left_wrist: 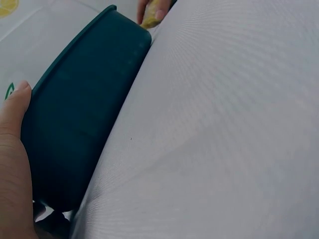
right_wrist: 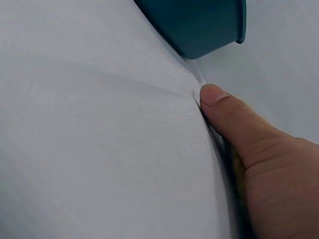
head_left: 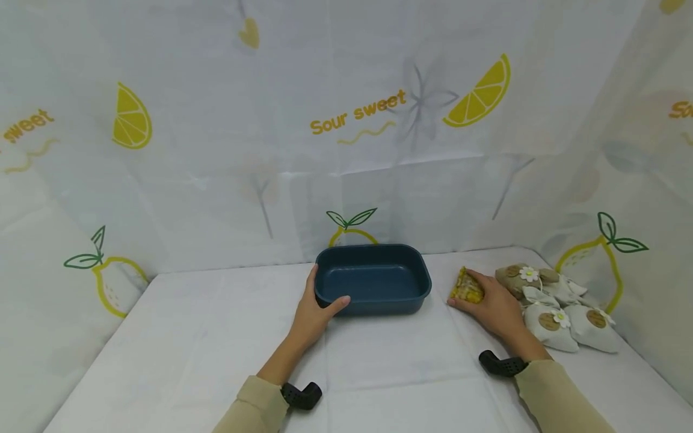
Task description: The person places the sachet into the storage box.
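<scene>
A dark blue rectangular plastic basin stands on the white-covered table near the back. At its left end my left hand grips it, thumb at the front rim and fingers along the left side; the left wrist view shows the thumb against the basin's wall. To the right of the basin, my right hand holds a small yellow patterned sachet between thumb and fingers, low over the table. In the right wrist view the hand hides most of the sachet.
Beside the right hand lies a pile of several small cloth sachets: a brown one and white ones with flower trims and round labels. A white lemon-print curtain hangs behind the table.
</scene>
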Demonstrator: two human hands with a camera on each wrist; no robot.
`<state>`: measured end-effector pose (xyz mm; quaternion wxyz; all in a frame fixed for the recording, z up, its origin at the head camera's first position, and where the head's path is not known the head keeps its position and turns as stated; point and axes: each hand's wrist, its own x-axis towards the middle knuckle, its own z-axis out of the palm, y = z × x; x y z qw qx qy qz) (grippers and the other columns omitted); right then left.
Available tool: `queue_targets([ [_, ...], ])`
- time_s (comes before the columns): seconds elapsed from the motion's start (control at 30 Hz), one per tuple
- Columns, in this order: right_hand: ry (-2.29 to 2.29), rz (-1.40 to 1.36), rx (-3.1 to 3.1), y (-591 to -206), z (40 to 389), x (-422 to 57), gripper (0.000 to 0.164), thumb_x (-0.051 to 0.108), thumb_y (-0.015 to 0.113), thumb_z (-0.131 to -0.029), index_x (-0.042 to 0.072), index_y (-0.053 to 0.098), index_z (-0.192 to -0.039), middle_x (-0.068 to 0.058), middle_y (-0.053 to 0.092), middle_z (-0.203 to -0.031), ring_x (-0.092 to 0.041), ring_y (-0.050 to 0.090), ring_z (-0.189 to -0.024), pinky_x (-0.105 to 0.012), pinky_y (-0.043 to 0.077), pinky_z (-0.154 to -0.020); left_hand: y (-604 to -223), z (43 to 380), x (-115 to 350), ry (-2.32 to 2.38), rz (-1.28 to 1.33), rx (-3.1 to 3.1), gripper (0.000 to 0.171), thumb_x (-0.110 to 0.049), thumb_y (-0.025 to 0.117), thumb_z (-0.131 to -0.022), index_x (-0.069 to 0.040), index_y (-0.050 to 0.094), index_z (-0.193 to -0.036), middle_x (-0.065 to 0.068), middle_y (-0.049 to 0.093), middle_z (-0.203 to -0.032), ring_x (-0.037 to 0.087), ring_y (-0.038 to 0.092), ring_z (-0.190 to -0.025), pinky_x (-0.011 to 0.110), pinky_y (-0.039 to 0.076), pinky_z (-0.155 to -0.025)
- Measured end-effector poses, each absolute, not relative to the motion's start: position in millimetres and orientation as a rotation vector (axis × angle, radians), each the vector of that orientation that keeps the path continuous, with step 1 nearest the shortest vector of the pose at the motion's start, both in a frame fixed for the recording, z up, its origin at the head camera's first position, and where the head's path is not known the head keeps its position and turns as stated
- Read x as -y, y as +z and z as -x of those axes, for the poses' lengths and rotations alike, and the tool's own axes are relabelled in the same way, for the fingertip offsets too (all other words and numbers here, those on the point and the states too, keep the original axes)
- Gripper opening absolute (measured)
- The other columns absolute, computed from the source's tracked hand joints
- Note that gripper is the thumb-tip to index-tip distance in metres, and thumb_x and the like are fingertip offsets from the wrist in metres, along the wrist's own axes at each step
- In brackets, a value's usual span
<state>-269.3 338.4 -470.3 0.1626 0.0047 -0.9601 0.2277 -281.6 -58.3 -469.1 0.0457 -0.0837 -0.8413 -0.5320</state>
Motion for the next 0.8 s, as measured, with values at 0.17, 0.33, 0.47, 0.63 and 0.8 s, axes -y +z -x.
queue_targets([
  [0.17, 0.696, -0.038, 2.703, -471.1, 270.5, -338.5, 0.085, 0.054, 0.08, -0.081, 0.008, 0.051, -0.146, -0.03, 0.054, -0.141, -0.049, 0.056, -0.12, -0.062, 0.046, -0.091, -468.4, 281.5, 58.0, -1.622, 0.244, 2.569, 0.107, -0.058, 0.076, -0.084, -0.033, 0.009, -0.164, 0.001, 0.017, -0.171, 0.033, 0.022, -0.157, 0.065, 0.026, -0.12],
  [0.33, 0.762, -0.02, 2.664, -469.9, 271.4, -337.1, 0.083, 0.047, 0.084, -0.08, 0.006, 0.053, -0.144, -0.033, 0.056, -0.137, -0.049, 0.057, -0.117, -0.06, 0.046, -0.09, -468.1, 281.7, 57.9, -1.629, 0.242, 2.571, 0.106, -0.058, 0.076, -0.084, -0.035, 0.009, -0.163, 0.001, 0.017, -0.171, 0.033, 0.022, -0.157, 0.065, 0.026, -0.12],
  [0.47, 0.797, -0.018, 2.641, -466.4, 271.0, -335.3, 0.082, 0.044, 0.086, -0.079, 0.005, 0.054, -0.143, -0.034, 0.057, -0.136, -0.049, 0.057, -0.116, -0.06, 0.047, -0.09, -467.6, 282.1, 57.7, -1.635, 0.249, 2.57, 0.106, -0.058, 0.076, -0.084, -0.036, 0.008, -0.163, 0.002, 0.017, -0.171, 0.034, 0.022, -0.157, 0.064, 0.027, -0.12],
  [0.63, 0.832, -0.011, 2.607, -462.4, 271.6, -333.2, 0.08, 0.04, 0.086, -0.08, 0.005, 0.053, -0.145, -0.033, 0.056, -0.137, -0.046, 0.058, -0.115, -0.057, 0.047, -0.089, -467.3, 282.2, 58.5, -1.636, 0.267, 2.566, 0.106, -0.056, 0.076, -0.085, -0.034, 0.008, -0.164, 0.002, 0.017, -0.171, 0.034, 0.023, -0.156, 0.064, 0.028, -0.12],
  [0.8, 0.847, -0.055, 2.557, -452.8, 270.4, -326.9, 0.077, 0.034, 0.087, -0.079, 0.005, 0.055, -0.143, -0.032, 0.058, -0.137, -0.045, 0.059, -0.113, -0.053, 0.047, -0.085, -467.6, 281.2, 58.9, -1.642, 0.264, 2.568, 0.108, -0.057, 0.076, -0.085, -0.033, 0.007, -0.164, 0.001, 0.016, -0.171, 0.033, 0.022, -0.157, 0.064, 0.028, -0.12],
])
